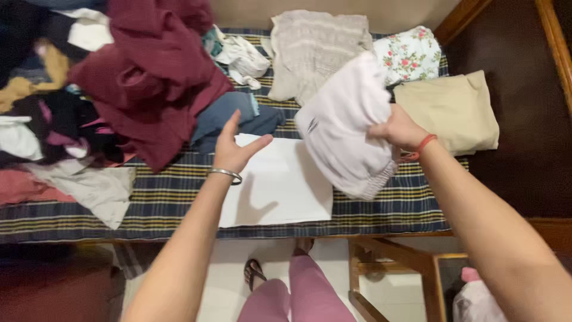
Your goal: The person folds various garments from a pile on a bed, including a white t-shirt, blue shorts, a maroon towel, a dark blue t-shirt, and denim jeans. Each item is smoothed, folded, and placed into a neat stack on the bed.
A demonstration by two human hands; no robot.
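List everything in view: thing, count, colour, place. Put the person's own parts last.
folded white garment: one, white, held above the bed, right of centre
white folding board: one, white, flat on the bed under the left hand
striped bed cover: one, dark blue with yellow stripes, across the frame
maroon garment: one, dark red, atop the unfolded heap at upper left
grey knitted top: one, pale grey, folded, top centre
floral garment: one, white with red flowers, folded, upper right
beige garment: one, tan, folded, right edge of bed
left hand: open, silver bangle, hovering over the board
right hand: red wrist thread, grip closed on the folded white garment
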